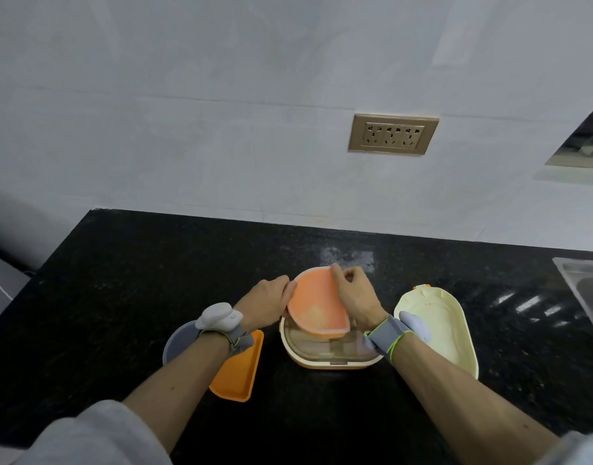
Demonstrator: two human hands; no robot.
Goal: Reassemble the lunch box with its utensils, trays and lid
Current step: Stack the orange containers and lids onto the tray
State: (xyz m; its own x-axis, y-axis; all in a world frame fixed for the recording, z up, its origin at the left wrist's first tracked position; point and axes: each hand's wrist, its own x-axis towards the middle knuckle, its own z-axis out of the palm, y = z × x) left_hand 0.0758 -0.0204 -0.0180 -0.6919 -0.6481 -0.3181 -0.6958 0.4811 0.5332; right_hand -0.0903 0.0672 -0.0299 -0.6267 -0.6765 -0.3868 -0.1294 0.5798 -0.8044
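Both hands, left hand and right hand, pinch the orange tray by opposite rims, tilted over the lunch box mid-countertop. Likely light, stiff, slippery plastic; rim grip suits.

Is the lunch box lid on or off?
Off. The cream lid lies on the counter right of the open lunch box.

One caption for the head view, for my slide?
Both hands tilt a covered orange tray over the cream lunch box base.
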